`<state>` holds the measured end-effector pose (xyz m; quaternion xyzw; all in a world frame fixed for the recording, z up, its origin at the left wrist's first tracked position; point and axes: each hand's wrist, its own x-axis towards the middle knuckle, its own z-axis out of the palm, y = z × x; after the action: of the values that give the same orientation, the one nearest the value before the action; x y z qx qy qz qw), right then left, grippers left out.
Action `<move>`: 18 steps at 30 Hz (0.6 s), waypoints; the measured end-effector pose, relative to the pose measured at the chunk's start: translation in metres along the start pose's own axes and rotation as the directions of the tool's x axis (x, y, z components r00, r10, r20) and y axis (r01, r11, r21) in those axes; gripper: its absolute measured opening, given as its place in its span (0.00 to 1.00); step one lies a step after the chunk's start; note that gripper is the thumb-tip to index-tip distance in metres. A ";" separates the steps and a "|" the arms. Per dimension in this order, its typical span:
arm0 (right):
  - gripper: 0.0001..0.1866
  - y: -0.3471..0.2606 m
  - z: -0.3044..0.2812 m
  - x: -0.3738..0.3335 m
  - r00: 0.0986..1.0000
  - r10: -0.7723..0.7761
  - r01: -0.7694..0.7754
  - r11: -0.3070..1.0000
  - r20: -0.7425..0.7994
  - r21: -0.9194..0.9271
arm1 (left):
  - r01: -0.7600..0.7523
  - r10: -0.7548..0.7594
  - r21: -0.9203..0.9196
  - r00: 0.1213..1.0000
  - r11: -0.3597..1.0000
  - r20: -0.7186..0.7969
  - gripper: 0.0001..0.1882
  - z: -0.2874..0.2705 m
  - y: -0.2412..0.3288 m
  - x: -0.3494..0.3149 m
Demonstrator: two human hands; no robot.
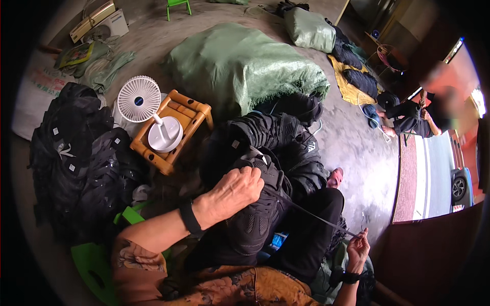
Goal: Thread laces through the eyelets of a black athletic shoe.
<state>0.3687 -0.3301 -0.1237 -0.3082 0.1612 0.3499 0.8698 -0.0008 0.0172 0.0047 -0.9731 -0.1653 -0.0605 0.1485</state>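
A black backpack (251,224) with mesh panels lies across my lap. My left hand (234,189) is closed on its upper part, the knuckles facing up; what exactly lies inside the fist is hidden. From the bag a thin dark strap (317,218) runs taut to the right and slightly down. At its far end my right hand (358,250) pinches the strap between thumb and fingers, above my right knee. More black backpacks (275,135) are heaped just beyond the one on my lap, against the open end of a large green woven sack (229,66).
To the left, a white fan (166,135) stands on a bamboo stool (204,115). Next to it is a tall pile of black bags (76,158). A green plastic chair (94,270) is beside me. Another person (416,117) sits near the doorway at right. A pink slipper (335,178) shows past my knee.
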 end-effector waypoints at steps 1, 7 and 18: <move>0.16 -0.007 -0.010 0.007 1.000 -0.011 0.011 1.000 -0.010 -0.006 | -0.028 0.022 -0.088 0.998 0.996 -0.066 0.03 0.004 -0.008 0.002; 0.16 -0.033 -0.035 0.035 0.997 -0.052 0.049 0.997 -0.051 -0.064 | 0.047 -0.145 -0.827 0.989 0.561 -0.042 0.01 0.035 -0.045 -0.012; 0.06 0.156 0.188 -0.038 0.813 0.369 0.337 0.333 0.451 -0.881 | 0.035 -0.132 -0.926 0.991 0.377 -0.017 0.09 0.043 -0.055 -0.012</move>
<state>0.2432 -0.1393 -0.0283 -0.6267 -0.3427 0.4615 0.5262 -0.0282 0.0765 -0.0232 -0.8779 -0.1457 -0.1921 -0.4138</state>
